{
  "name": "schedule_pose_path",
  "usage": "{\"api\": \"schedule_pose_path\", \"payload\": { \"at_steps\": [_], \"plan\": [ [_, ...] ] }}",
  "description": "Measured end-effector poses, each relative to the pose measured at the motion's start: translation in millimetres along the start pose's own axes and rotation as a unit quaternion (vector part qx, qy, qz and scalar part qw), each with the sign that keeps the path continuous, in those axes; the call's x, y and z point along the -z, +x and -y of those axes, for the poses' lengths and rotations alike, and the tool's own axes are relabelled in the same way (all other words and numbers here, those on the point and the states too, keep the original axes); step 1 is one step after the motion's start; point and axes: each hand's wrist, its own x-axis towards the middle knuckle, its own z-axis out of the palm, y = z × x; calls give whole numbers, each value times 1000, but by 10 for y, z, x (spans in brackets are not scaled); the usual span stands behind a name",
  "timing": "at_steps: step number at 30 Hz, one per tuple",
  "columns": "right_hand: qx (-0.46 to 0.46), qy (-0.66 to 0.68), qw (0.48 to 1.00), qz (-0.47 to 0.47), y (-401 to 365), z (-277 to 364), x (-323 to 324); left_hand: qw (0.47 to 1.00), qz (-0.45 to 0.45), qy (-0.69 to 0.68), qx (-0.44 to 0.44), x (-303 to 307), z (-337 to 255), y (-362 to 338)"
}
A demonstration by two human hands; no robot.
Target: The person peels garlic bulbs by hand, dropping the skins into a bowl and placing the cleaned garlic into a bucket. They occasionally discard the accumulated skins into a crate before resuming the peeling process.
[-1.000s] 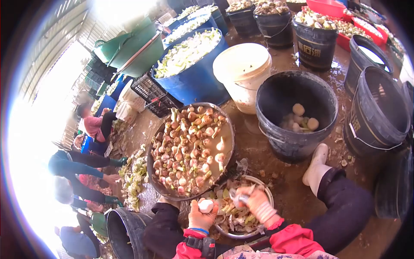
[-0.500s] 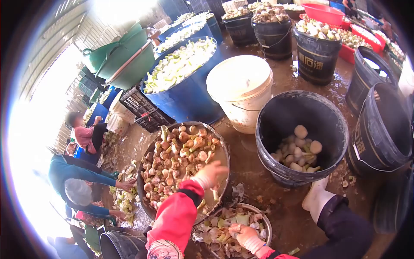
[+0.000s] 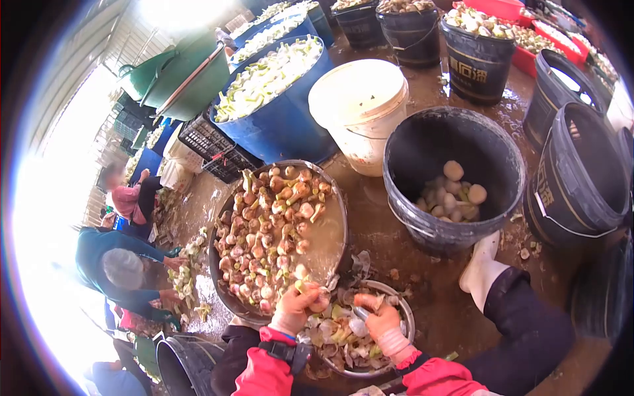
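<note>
My left hand (image 3: 295, 309), in an orange glove, is closed on a pale bulb (image 3: 319, 300) at the near edge of the round tub (image 3: 345, 231). Brown-skinned bulbs with short stems (image 3: 261, 231) fill much of that tub, and murky water shows at its right side. My right hand (image 3: 383, 322), also gloved, grips a small knife (image 3: 360, 313) with a metal blade. Both hands are over or beside a metal basin (image 3: 411, 323) of peeled skins. Several pale bulbs (image 3: 452, 198) lie in the black bucket (image 3: 456, 231) beyond.
A white lidded bucket (image 3: 360, 119) and a blue barrel of cut stems (image 3: 271, 135) stand behind. Empty black buckets (image 3: 574, 178) are at right. At left, a person in teal (image 3: 105, 264) bends over scraps; another in pink (image 3: 132, 201) sits farther back.
My left hand has come back from over the tub toward the basin and now holds a bulb. My right hand has lifted slightly, and the knife now shows. The view has shifted.
</note>
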Motion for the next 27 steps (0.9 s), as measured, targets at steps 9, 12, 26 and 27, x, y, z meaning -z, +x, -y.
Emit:
{"api": "schedule_pose_path", "payload": {
  "at_steps": [9, 12, 26, 27],
  "plan": [
    [-46, 43, 992, 112, -236, -51, -101, 913, -66, 382, -131, -539, 703, -812],
    [13, -96, 990, 99, -263, -90, -83, 786, -181, 551, -213, -786, 813, -894],
    [-24, 64, 988, 140, -359, 259, 39, 944, -69, -323, -5, -733, 679, -926],
    [-49, 88, 983, 154, -337, 276, 62, 942, -66, -330, 4, -698, 705, -906]
  ]
}}
